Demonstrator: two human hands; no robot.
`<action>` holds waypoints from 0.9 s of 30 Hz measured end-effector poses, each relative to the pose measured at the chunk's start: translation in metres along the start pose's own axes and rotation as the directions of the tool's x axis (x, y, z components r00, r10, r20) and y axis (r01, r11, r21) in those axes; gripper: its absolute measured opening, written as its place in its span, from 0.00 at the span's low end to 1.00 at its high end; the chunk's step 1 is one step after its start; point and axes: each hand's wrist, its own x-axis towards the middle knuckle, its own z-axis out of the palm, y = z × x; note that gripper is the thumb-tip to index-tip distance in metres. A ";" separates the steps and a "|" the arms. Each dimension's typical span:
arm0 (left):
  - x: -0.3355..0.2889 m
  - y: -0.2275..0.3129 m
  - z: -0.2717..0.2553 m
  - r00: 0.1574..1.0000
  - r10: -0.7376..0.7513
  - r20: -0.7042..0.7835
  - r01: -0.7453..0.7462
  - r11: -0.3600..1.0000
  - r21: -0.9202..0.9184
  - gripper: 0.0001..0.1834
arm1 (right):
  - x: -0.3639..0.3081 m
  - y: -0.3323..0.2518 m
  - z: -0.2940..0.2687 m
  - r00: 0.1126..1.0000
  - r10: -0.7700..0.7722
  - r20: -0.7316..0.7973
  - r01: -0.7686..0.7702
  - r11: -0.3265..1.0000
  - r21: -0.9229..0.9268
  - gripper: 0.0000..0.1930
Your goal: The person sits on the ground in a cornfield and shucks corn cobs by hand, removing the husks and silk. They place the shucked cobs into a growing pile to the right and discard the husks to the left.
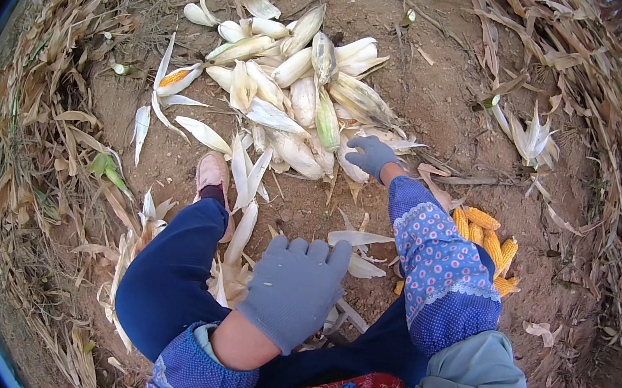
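A heap of corn ears in pale husks (304,99) lies on the soil in front of me. My right hand (371,156), in a grey knit glove, reaches to the heap's near right edge. Its fingers and thumb are around a husked ear of corn (352,166), which the hand partly covers. Nearer to me, my left hand (294,290), also gloved, hovers above my lap with its back up. Its fingers bend slightly away and stand a little apart; nothing shows in them, though the palm is hidden. Bare yellow corn cobs (488,234) lie beside my right forearm.
A partly opened ear (175,82) with yellow kernels lies left of the heap. Loose husks (243,232) are strewn by my left foot (213,173). Dry stalks (36,134) line the left side, and more stalks (591,97) the right. A cut stub (486,103) stands at the right.
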 end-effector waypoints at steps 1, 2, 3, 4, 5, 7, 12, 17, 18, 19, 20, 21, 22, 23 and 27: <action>-0.001 -0.003 -0.002 1.000 0.002 -0.001 -0.002 1.000 0.000 0.27 | 0.008 0.003 0.007 1.000 -0.007 0.005 0.007 1.000 0.024 0.22; -0.004 -0.005 -0.003 1.000 -0.007 0.010 0.007 1.000 0.003 0.27 | 0.013 -0.003 0.014 1.000 -0.019 0.012 0.018 0.999 0.050 0.22; -0.005 -0.007 -0.005 1.000 -0.020 0.022 0.020 1.000 -0.004 0.28 | 0.017 -0.008 0.021 0.999 -0.030 0.020 0.028 0.997 0.077 0.23; -0.006 -0.010 -0.008 0.999 -0.034 0.036 0.035 0.999 -0.010 0.28 | 0.021 -0.014 0.028 1.000 -0.013 -0.010 0.014 0.994 0.104 0.23; -0.006 -0.012 -0.010 0.998 -0.048 0.048 0.049 0.998 -0.025 0.28 | 0.029 -0.017 0.033 1.000 -0.020 -0.014 0.022 0.996 0.087 0.24; -0.006 -0.015 -0.012 0.994 -0.068 0.079 0.072 0.996 -0.043 0.29 | 0.042 -0.023 0.043 0.999 -0.035 -0.020 0.036 0.998 0.054 0.24; -0.006 -0.023 -0.005 0.996 -0.080 0.025 0.082 0.993 -0.088 0.23 | 0.065 -0.037 0.054 0.986 0.126 0.109 -0.141 0.979 0.145 0.24; -0.007 -0.025 -0.008 0.994 -0.113 0.007 0.113 0.990 -0.083 0.22 | 0.061 -0.051 0.050 0.989 0.150 0.008 -0.150 0.983 0.102 0.21; -0.008 -0.025 -0.006 0.994 -0.114 0.005 0.114 0.989 -0.098 0.22 | 0.062 -0.048 0.054 0.992 0.125 -0.006 -0.123 0.980 0.157 0.19; -0.010 -0.024 -0.007 0.991 -0.129 0.045 0.132 0.988 -0.082 0.24 | 0.063 -0.041 0.058 0.995 0.102 -0.022 -0.095 0.973 0.211 0.17; -0.007 -0.023 -0.013 0.986 -0.141 0.085 0.147 0.987 -0.067 0.26 | 0.059 -0.040 0.058 0.996 0.082 -0.041 -0.068 0.962 0.264 0.16; -0.006 -0.022 -0.017 0.981 -0.152 0.124 0.159 0.986 -0.051 0.29 | 0.055 -0.040 0.059 0.998 0.056 -0.037 -0.039 0.933 0.358 0.14; -0.007 -0.022 -0.017 0.981 -0.172 0.090 0.176 0.983 -0.045 0.28 | 0.047 -0.039 0.061 0.999 0.030 -0.037 -0.011 0.894 0.448 0.13; -0.009 -0.022 -0.015 0.980 -0.192 0.051 0.193 0.980 -0.036 0.28 | 0.039 -0.043 0.058 0.999 0.001 -0.043 0.022 0.845 0.534 0.12; -0.008 -0.017 -0.018 0.966 -0.253 -0.062 0.251 0.968 -0.025 0.25 | 0.000 -0.052 0.028 0.994 -0.111 -0.022 0.091 0.677 0.730 0.10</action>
